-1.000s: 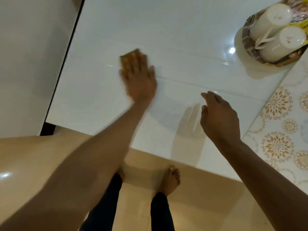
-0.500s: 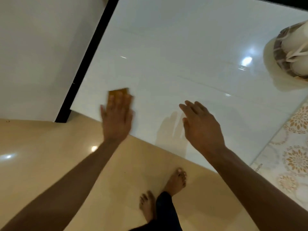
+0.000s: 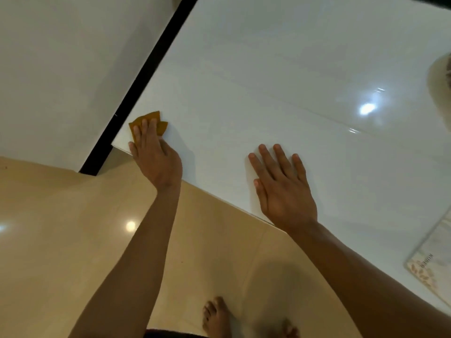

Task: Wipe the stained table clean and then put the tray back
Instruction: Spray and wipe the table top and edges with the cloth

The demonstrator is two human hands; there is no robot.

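A bare foot (image 3: 217, 315) stands on the beige floor (image 3: 73, 240) below the counter's (image 3: 268, 81) near edge. The right hand (image 3: 283, 191) lies spread, palm down, just inside that edge. The left hand (image 3: 156, 154), fingers straight and together, presses an orange cloth (image 3: 151, 117) onto the counter's near left corner, beside a black strip (image 3: 146, 76). A patterned mat (image 3: 432, 259) lies on the counter at right. Only a sliver of the tray (image 3: 449, 69) shows at the far right.

Left hand (image 3: 156, 157), right hand (image 3: 283, 191), forearms (image 3: 151, 240) bare (feet (image 3: 216, 315) too); dark trousers (image 3: 170, 334).

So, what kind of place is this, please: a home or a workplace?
Most likely a room in a home. A glossy white table carries a patterned mat, the floor is polished beige tile, and the person stands on it with bare feet.
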